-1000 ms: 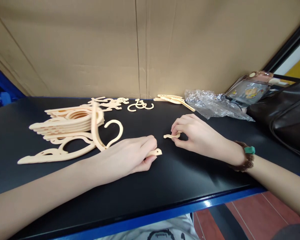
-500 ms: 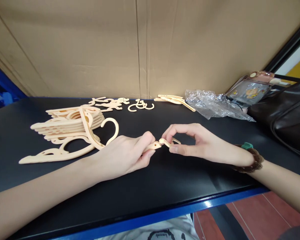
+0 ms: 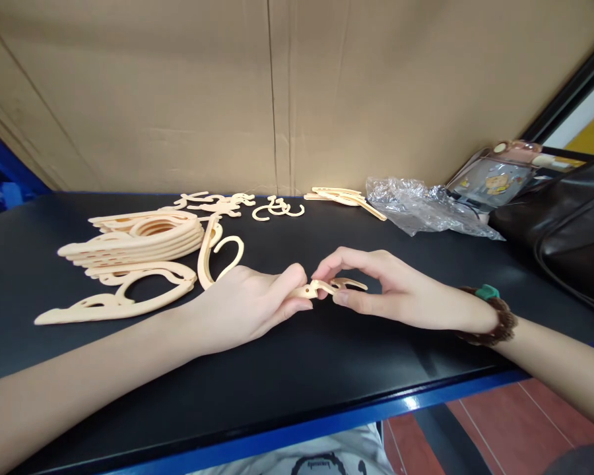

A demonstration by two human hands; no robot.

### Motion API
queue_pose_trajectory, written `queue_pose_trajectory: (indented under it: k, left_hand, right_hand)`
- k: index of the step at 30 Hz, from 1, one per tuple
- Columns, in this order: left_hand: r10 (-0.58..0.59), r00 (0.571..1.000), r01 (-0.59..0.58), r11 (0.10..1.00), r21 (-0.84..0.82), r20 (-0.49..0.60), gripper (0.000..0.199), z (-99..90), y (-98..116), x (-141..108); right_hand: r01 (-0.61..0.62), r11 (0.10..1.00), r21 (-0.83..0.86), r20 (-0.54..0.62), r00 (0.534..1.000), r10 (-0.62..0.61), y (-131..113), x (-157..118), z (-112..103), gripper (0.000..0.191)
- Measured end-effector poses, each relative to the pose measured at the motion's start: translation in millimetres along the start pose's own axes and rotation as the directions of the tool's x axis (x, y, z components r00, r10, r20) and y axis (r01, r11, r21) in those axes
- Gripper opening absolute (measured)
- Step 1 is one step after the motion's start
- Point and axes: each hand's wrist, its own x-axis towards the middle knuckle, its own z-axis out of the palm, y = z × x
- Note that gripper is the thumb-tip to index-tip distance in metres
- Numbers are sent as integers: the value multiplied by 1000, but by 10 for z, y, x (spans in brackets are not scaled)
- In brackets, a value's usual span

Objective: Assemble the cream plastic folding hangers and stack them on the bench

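Observation:
My left hand (image 3: 250,305) is closed around a cream plastic hanger piece (image 3: 206,257), whose curved arm and hook rise behind the wrist and whose tip pokes out past the fingertips. Between thumb and fingers, my right hand (image 3: 386,287) pinches a small cream hook piece (image 3: 349,284). The ends of the two pieces meet between my hands, just above the black tabletop. To the left lies a stack of cream hanger arms (image 3: 138,241), with a separate hanger arm (image 3: 153,307) in front of it.
Loose cream hooks (image 3: 215,204) lie at the back, with more hooks (image 3: 280,207) beside them. Further right are thin cream pieces (image 3: 344,196), crumpled clear plastic (image 3: 420,204), a decorated clear container (image 3: 495,179) and a dark bag (image 3: 569,224). A cardboard wall (image 3: 202,99) stands behind.
The end of the right-hand piece has moved left against the tip of the left-hand piece. The hanger piece in my left hand has turned, its upper part swinging right, off the stack.

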Motion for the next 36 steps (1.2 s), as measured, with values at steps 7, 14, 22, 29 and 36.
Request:
queue_pose_trajectory:
  k: [7,14,22,29,36]
  left_hand:
    - [-14,1000,14,1000,1,-7,26,-3,13,-4]
    - [-73,997,74,995,-63,14,27,-10,29,-14]
    - [-108,993,114,984,-140,49,22,-31,50,3]
    - [-106,988,122,981,-148,112,25,-55,74,42]
    - [-55,984,74,991,-111,168,25,-22,73,48]
  right_hand:
    - [-40,994,105,-15,999,42,32,-4,-12,22]
    - [-92,985,145,6,996,92,35,-5,-13,22]
    - [-50,991,123,-23,998,53,58,4,-1,23]
    - [38,992,-120,-14,999,-40,44,-8,-8,19]
    - [96,912,-398,89,994,-66,27,-13,19,13]
